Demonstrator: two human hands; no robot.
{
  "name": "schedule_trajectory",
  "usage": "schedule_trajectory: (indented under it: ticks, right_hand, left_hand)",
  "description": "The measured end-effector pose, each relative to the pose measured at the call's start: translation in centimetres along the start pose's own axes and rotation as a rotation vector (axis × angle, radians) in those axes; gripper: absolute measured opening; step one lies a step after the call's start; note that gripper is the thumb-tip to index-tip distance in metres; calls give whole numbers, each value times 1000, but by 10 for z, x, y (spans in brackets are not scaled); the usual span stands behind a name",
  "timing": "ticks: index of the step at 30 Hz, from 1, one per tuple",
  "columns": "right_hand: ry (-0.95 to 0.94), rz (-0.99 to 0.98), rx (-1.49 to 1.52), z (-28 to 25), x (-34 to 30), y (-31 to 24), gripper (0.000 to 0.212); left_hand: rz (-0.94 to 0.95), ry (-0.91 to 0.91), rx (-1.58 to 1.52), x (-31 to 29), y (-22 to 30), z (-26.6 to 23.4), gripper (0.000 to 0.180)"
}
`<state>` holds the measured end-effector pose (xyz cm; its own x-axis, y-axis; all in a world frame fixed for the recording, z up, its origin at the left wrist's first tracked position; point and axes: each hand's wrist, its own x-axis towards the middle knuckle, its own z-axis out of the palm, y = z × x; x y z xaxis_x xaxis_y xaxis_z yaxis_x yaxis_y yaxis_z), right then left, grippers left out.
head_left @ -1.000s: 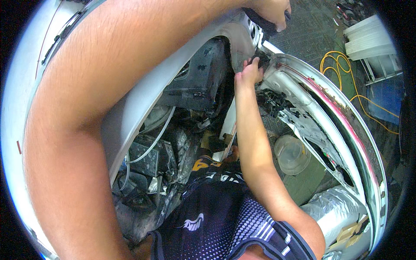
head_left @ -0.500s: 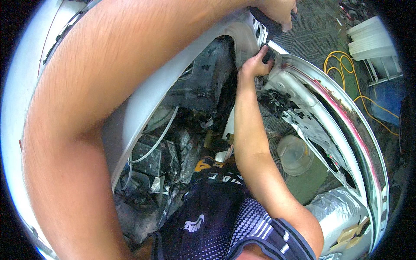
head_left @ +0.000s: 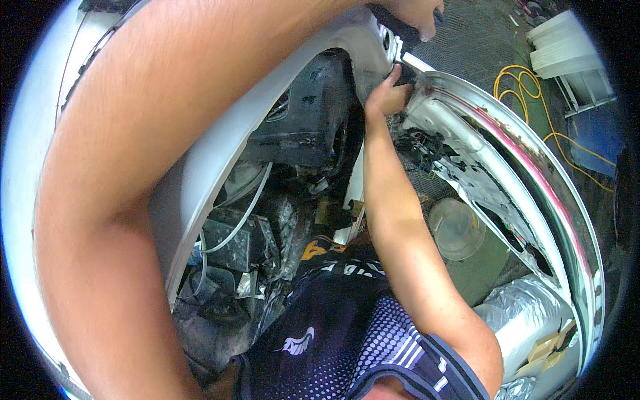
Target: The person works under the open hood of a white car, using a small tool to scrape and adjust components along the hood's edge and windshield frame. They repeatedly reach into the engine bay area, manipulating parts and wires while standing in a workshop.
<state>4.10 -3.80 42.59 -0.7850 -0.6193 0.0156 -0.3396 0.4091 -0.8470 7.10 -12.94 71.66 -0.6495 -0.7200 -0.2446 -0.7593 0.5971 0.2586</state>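
My left arm arches large across the left side to the top, where my left hand [head_left: 416, 16] is bent over a dark thing [head_left: 393, 23], its kind hidden; the fingers are partly cut off by the upper edge. Just below, my right hand [head_left: 388, 98] is closed round a black piece [head_left: 405, 75], thumb pointing up along it. What this piece is cannot be made out. Both hands are at the top corner where the light grey car body frame [head_left: 365, 53] meets the open white car door [head_left: 460, 123].
Inside the stripped car body lie dark parts and a thin white tube [head_left: 252, 212]. On the floor by the door stands a clear round bucket [head_left: 457, 230]. A yellow cord [head_left: 523, 93] coils near a white box-like unit [head_left: 567, 47]. Foil-wrapped material [head_left: 523, 320] lies lower right.
Both hands appear slightly further left and higher, as does the car frame near them; the view has shifted a little. Both hands keep their places at the door corner.
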Motion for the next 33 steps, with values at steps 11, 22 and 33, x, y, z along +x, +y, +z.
schedule_trajectory:
  ticks: [11,22,33]
  right_hand:
    - [-782,-14,390,-144,-52,26,25]
    - [-502,-1241,-455,-320,98,-226,26]
    - [-995,-1332,-855,-213,178,-343,29]
  left_hand:
    - [-26,17,111,0,8,2,42]
    - [-365,239,368,-34,54,-23,33]
    - [-807,801,-18,-129,61,-124,57]
